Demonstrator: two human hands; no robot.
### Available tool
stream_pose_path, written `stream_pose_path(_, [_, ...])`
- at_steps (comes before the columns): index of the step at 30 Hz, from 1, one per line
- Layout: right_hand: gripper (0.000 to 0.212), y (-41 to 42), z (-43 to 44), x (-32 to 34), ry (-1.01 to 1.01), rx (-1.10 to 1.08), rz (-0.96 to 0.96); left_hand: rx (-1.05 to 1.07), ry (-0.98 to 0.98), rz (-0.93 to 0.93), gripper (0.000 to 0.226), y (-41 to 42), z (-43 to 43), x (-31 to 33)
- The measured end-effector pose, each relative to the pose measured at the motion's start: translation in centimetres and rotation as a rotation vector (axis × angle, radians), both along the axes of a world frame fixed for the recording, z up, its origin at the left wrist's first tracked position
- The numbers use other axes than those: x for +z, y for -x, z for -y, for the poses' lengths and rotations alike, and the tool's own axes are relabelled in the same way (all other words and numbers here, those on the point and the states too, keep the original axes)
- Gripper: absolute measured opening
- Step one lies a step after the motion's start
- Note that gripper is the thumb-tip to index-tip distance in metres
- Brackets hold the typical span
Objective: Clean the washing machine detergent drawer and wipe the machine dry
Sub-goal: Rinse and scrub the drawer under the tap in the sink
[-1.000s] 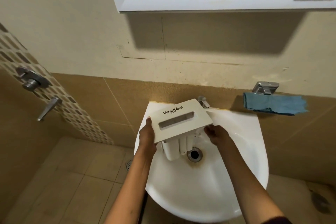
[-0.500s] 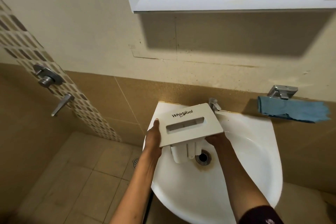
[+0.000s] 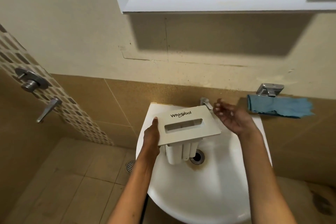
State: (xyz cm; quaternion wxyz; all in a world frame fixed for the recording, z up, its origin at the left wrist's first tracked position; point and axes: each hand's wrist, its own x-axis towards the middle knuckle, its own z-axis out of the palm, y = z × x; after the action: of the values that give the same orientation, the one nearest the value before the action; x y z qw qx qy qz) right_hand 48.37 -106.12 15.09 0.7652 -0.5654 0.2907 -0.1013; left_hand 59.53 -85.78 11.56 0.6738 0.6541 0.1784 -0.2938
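The left hand (image 3: 151, 137) grips the detergent drawer (image 3: 189, 125) by its edge over the sink (image 3: 200, 196). The right hand (image 3: 232, 118), loose and empty, hovers by the tap (image 3: 205, 102), which is perhaps running. Best tilt the compartments under it.

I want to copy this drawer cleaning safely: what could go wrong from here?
1. Only the left hand grips the drawer, by one edge; the right hand is off it near the tap, so the drawer could tip or slip into the sink.
2. Its flat front faces up beside the tap, so water may splash off it beyond the sink.
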Motion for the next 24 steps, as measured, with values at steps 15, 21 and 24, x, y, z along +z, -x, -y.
stream_pose_path(15, [0.048, -2.9, -3.3, -2.1, 0.735, 0.134, -0.463, 0.021, 0.042, 0.001, 0.024, 0.3, 0.4, 0.6])
stream_pose_path(21, [0.032, -2.6, -1.3, -3.2, 0.728, -0.006, -0.520, -0.008, 0.051, 0.024, 0.026, 1.1, 0.8, 0.2])
stream_pose_path(24, [0.032, -2.5, -0.4, -4.0, 0.522, -0.008, -0.445, -0.015, 0.053, 0.032, 0.027, 1.3, 1.0, 0.5])
